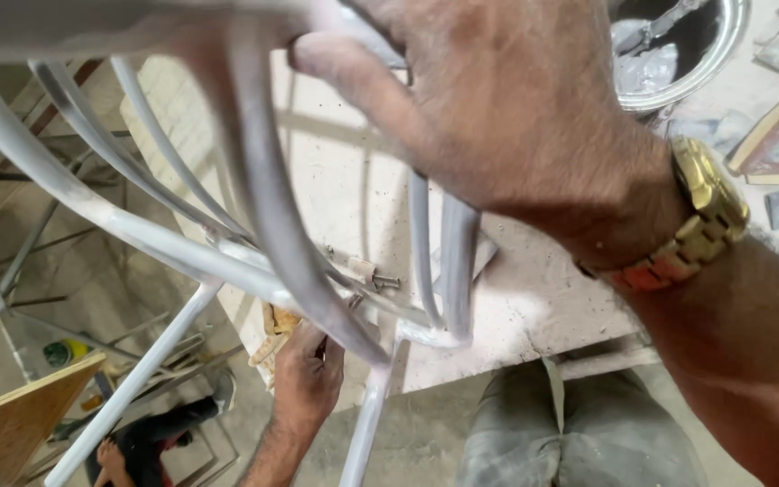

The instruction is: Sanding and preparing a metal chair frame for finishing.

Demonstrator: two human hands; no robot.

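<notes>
Bench: dusty pale top. Its near edge runs from about 8 o'clock to 3 o'clock across the lower middle of the view; its left edge climbs toward 11 o'clock. Past both edges, open floor. Little free room over the bench: the metal frame fills most of the left and centre.

Metal frame: white-painted bent rods, held up off the bench. Several curved rods sweep from the upper left, 10 to 11 o'clock, down to a joint near centre, just below the middle of the view. Long axis of these rods runs roughly 10 o'clock to 5 o'clock. One straight leg drops from the joint toward 7 o'clock; another goes nearly straight down to 6 o'clock.

Right hand: at 12 to 1 o'clock, close to the camera, blurred. Fingers curl closed around the upper part of the frame; rods pass under and behind the palm. Gold wristwatch on the wrist at 3 o'clock.

Left hand: at 6 to 7 o'clock, below the bench edge, under the frame's joint. Fingers closed around a worn piece of sandpaper, which touches the frame rods just above the hand.

Paint can at 1 to 2 o'clock, open, on the bench, well apart from the left hand. Wooden offcuts at 2 o'clock. A screw lies on the bench near the joint. Wooden board at 8 o'clock on the floor side.
</notes>
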